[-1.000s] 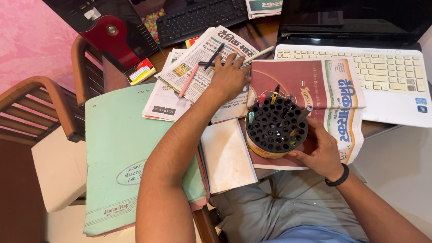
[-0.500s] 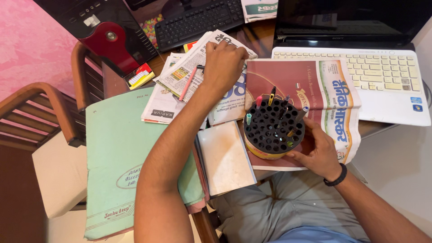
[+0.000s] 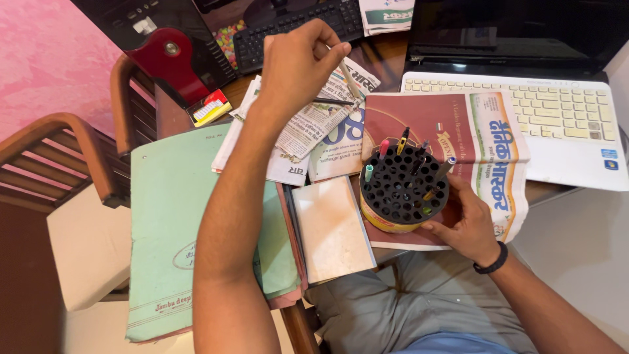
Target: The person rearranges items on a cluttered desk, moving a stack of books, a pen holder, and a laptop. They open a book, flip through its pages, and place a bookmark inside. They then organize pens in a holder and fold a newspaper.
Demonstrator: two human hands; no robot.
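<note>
The left hand (image 3: 298, 62) pinches a pale pen (image 3: 347, 77) above the newspapers (image 3: 314, 124); a loose pinch could drop it. The right hand (image 3: 468, 223) cups the round pen holder (image 3: 403, 190), which may tip.

Bare forearms, a black wristband (image 3: 491, 259) (right wrist), grey trousers (image 3: 406, 301), blue shirt (image 3: 452, 344).

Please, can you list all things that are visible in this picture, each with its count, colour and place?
pen holder: 1, black top with many holes, yellow side, on the red newspaper, a few pens standing in it
pale pen: 1, whitish, in the left hand
black pen: 1, lying on the newspapers
newspapers: several, white and red, desk middle
green folder: 1, pale green, left
white notebook: 1, beside the folder
laptop: 1, white keys, dark screen, top right
black keyboard: 1, top
wooden chair: 1, brown, far left
left hand: raised, gripping the pale pen
right hand: on the pen holder's side, black wristband
</note>
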